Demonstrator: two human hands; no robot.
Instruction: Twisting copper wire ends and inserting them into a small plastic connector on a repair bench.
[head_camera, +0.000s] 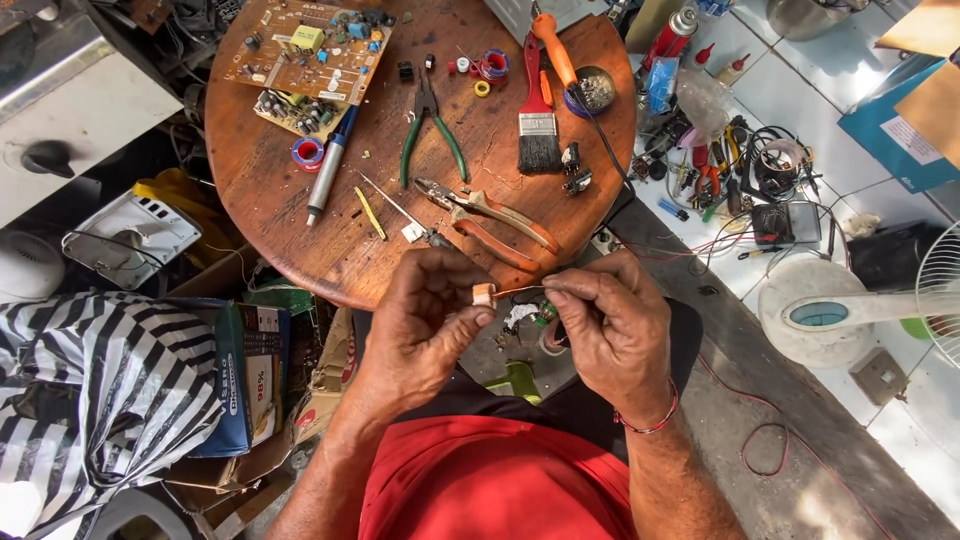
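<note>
While the left hand (425, 320) pinches a small pale block (484, 293) between thumb and forefinger, the right hand (612, 325) grips a thin wire (518, 290) running into it. Both hover just off the round wooden table (290, 215) at its 6 o'clock edge. Orange-handled pliers (490, 225) lie at 12 o'clock from the hands, a paintbrush (538, 125) beyond.

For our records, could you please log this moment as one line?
left hand: pinches small pale part | right hand: holds thin wire | pliers on round table
</note>
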